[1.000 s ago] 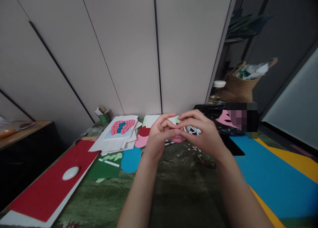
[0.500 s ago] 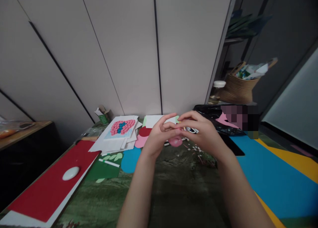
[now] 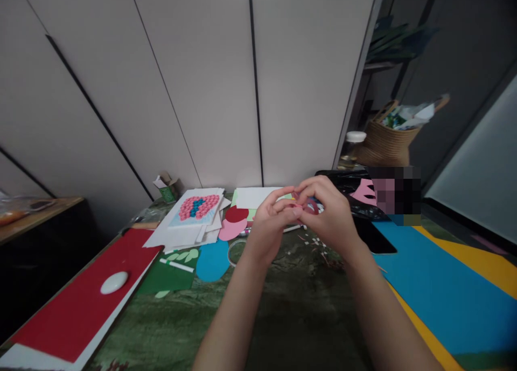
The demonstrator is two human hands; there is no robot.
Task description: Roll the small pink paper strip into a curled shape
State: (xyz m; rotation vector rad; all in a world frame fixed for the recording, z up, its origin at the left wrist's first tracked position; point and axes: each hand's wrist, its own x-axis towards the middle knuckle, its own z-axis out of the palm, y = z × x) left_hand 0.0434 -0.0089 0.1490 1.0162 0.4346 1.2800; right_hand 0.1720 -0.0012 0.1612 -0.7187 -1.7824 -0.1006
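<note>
Above the table, my left hand [image 3: 272, 220] and my right hand [image 3: 333, 212] meet at the fingertips. Between them they pinch a pink curled strip [image 3: 312, 205], probably paper, which shows partly behind the right fingers. Fingers hide the rest of it. Below and beyond the hands lie small pale paper scraps [image 3: 315, 243] and a thin white stick [image 3: 294, 228]. A clear ring, like a roll of tape [image 3: 231, 253], sits just left of my left wrist.
On the left are a red sheet [image 3: 86, 301] with a white mouse [image 3: 114, 282], a green sheet [image 3: 161, 278] with a marker [image 3: 176, 265], and a pink-and-blue picture [image 3: 177, 220] on papers. A black phone-like slab [image 3: 375, 236] and blue sheet [image 3: 444, 285] lie right.
My hands have come closer together, the left one shifting right. The pink strip, which hung below the fingers, now shows behind the right fingers. The clear ring has come into view.
</note>
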